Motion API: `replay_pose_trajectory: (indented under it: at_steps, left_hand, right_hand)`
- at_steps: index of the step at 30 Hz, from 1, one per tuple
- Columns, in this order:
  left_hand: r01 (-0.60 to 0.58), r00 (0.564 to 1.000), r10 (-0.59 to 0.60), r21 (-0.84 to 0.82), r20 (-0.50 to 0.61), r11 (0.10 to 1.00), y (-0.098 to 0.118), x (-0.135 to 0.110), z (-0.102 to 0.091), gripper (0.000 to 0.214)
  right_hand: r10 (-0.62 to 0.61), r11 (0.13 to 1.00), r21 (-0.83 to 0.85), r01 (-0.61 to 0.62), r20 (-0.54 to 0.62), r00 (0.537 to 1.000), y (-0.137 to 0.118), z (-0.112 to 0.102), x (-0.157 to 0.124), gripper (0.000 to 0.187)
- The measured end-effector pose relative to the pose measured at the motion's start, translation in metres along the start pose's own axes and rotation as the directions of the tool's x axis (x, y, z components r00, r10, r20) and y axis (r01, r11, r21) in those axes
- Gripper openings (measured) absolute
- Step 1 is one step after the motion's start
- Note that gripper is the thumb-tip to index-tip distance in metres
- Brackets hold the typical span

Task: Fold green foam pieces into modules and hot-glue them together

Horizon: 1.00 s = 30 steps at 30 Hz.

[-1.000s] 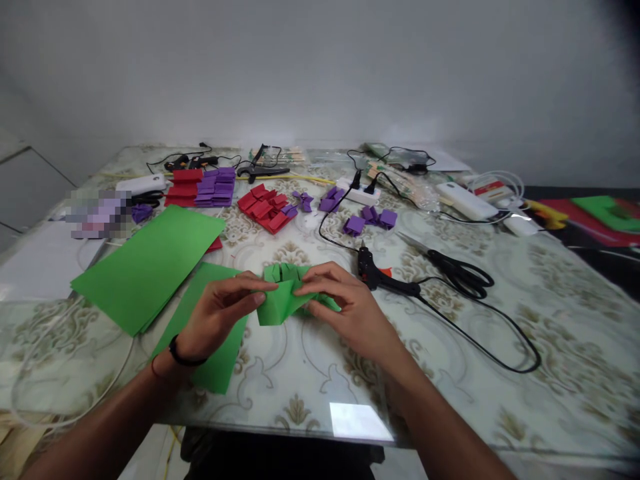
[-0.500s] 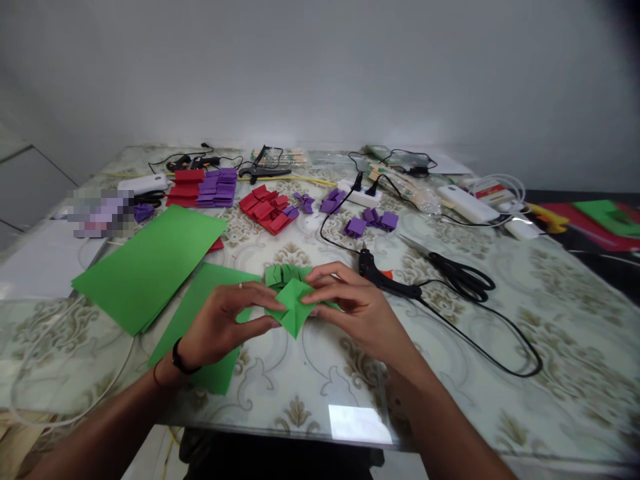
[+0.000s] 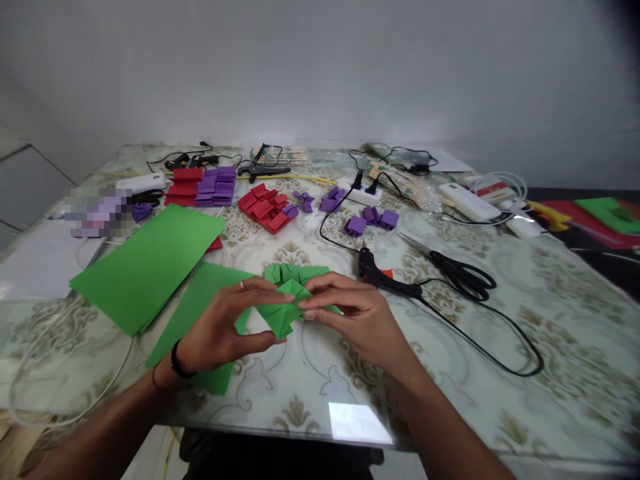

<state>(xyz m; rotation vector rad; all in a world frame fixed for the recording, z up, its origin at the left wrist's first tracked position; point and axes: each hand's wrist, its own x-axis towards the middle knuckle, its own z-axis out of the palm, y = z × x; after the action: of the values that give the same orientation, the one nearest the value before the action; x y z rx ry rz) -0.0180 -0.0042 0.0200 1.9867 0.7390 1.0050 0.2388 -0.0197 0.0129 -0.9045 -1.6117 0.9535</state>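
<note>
Between my hands is a small folded green paper (image 3: 281, 315), creased and partly opened toward me. My left hand (image 3: 227, 323) holds its left side, index finger across the top and thumb below near the lower corner. With thumb and fingertips, my right hand (image 3: 353, 308) pinches the right edge. Just behind lie folded green paper pieces (image 3: 295, 273) on the table, partly hidden by my fingers. Under and beside my left wrist rests a flat green sheet (image 3: 187, 320). A larger stack of green paper (image 3: 150, 270) lies farther left.
A black glue gun (image 3: 387, 279) with a looping cord and black-handled scissors (image 3: 457, 270) lie to the right. Folded red pieces (image 3: 265, 208) and purple pieces (image 3: 355, 227) are spread behind. A white power strip (image 3: 363, 193) holds plugs.
The green paper has turned from a neat diamond to a more opened, tilted shape. My left fingers have shifted across it, and its left flap now shows.
</note>
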Motion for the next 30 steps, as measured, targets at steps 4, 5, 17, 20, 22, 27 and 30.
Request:
replay_pose_trajectory:
  at_steps: [4,5,17,20,22,27,30]
  left_hand:
    - [-0.029,0.998,0.037,0.150,-0.051,0.988,0.000,-0.003,0.000,0.034]
    - [-0.036,0.996,0.048,0.158,-0.072,0.987,0.000,-0.004,-0.001,0.031]
    - [0.014,0.965,-0.029,-0.058,-0.260,0.998,0.007,0.001,0.006,0.014]
    - [0.076,0.966,-0.099,-0.106,-0.238,0.991,0.006,0.001,0.005,0.010]
    - [0.092,0.971,-0.113,-0.108,-0.212,0.990,0.004,0.000,0.004,0.013]
    - [0.106,0.969,-0.124,-0.097,-0.215,0.990,-0.002,-0.002,0.007,0.017]
    - [0.102,0.962,-0.135,-0.148,-0.238,0.984,-0.001,-0.001,0.009,0.013]
  right_hand:
    - [-0.004,0.999,-0.038,0.003,-0.015,1.000,-0.003,0.002,-0.001,0.017]
    - [-0.005,0.999,-0.038,0.004,-0.021,1.000,-0.003,0.003,-0.002,0.018]
    - [-0.013,1.000,-0.024,0.010,-0.107,0.994,-0.006,0.009,-0.003,0.020]
    - [-0.018,1.000,-0.026,0.015,-0.117,0.993,-0.006,0.010,-0.003,0.019]
    - [-0.039,0.998,-0.043,0.035,-0.112,0.993,-0.006,0.011,-0.003,0.018]
    - [-0.062,0.995,-0.079,0.055,-0.082,0.995,-0.009,0.016,-0.004,0.012]
    - [-0.059,0.996,-0.075,0.053,-0.081,0.995,-0.011,0.018,-0.004,0.012]
